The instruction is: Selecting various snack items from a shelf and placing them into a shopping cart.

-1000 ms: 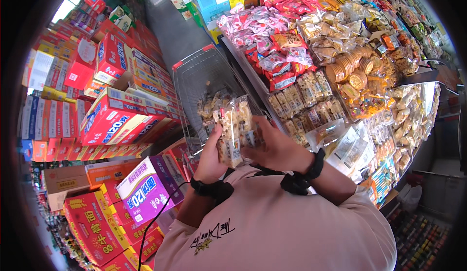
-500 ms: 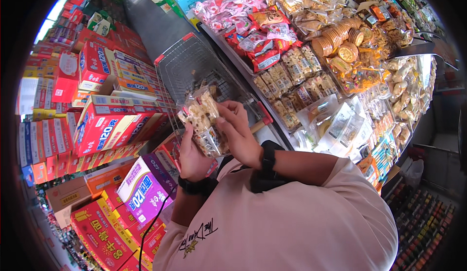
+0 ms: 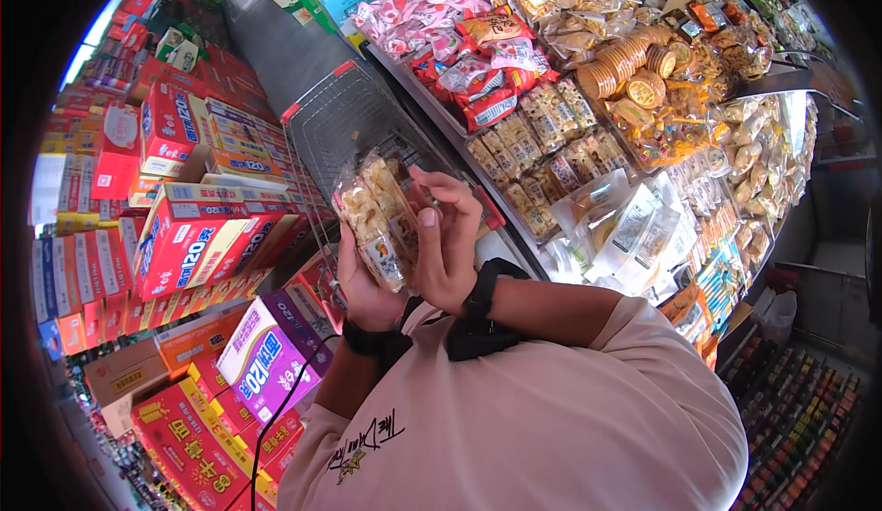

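Note:
A clear-wrapped pack of pale, crisp-looking snack bars (image 3: 369, 215) is held upright in front of my chest, over the cart's near end. My left hand (image 3: 367, 289) cups its lower left side, thumb along the edge and the other fingers mostly hidden beneath it. At the pack's right side, my right hand (image 3: 448, 240) has its thumb raised and its fingers bent against the upper edge. The wrapper hides part of that contact. Similar wrapped bars (image 3: 522, 148) lie in rows on the display to the right.
A wire shopping cart (image 3: 308, 121) with red corners stands ahead. Red cartons (image 3: 188, 245) and a purple-white carton (image 3: 271, 355) are stacked on the left. Pink bags (image 3: 418, 20), round crackers (image 3: 617, 66) and clear plastic bags (image 3: 643, 231) cover the right-hand display.
The pack has turned slightly and shifted a little left, showing more of the bars' sides. My right hand has opened somewhat, its thumb lifting away from the pack's face.

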Demonstrator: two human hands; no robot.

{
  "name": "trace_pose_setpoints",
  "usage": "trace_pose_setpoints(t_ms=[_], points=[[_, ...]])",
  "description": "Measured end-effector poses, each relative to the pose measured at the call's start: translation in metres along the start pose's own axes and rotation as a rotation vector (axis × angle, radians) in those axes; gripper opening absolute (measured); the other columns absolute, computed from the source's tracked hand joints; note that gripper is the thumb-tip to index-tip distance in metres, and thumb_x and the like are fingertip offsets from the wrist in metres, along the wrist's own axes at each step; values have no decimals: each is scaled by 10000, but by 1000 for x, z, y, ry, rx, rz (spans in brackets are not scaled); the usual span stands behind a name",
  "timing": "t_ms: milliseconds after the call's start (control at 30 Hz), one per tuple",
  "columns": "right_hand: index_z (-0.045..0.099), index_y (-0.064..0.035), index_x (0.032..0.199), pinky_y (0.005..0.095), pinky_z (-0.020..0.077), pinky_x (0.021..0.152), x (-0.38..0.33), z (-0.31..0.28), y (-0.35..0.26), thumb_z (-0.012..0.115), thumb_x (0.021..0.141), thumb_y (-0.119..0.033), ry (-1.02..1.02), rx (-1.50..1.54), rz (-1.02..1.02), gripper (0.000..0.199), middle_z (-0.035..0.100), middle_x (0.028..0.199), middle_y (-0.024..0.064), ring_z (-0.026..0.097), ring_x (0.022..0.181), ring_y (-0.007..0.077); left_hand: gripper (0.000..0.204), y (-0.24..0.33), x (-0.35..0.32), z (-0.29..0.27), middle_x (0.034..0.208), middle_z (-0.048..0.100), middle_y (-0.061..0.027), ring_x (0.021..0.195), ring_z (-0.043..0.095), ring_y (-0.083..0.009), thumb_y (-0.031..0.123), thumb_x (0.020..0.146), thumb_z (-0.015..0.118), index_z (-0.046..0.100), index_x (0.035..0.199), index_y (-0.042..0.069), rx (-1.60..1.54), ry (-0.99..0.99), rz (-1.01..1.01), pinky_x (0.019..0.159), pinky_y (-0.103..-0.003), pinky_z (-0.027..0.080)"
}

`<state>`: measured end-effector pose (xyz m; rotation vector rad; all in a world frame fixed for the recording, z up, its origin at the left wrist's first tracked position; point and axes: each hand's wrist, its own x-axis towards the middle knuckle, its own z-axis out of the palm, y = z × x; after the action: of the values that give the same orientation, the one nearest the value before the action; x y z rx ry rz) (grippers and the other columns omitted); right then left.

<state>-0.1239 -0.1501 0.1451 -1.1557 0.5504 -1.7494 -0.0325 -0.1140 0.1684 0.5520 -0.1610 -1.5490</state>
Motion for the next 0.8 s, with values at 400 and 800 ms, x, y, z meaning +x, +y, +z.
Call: trace_pose_setpoints(t_ms=[400, 800], points=[[284, -41, 1464, 336, 399, 1042, 30, -28, -41, 502, 1009, -149, -446, 295, 758, 516, 520, 1304, 113, 498, 1231, 179, 571, 18, -10, 2, 1411, 489, -155, 1255, 528, -296, 415, 1034, 352, 355, 1465, 40, 122, -84, -122, 1068, -465, 414], [413, 9, 1309, 338, 491, 850, 28, -79, -60, 558, 996, -229, -673, -189, 879, 418, 638, 1039, 130, 619, 941, 189, 526, 10, -11, -11, 1400, 508, -142, 1226, 554, -261, 290, 1017, 459, 342, 1467, 46, 255, -31, -379, 1046, -404, 438]])
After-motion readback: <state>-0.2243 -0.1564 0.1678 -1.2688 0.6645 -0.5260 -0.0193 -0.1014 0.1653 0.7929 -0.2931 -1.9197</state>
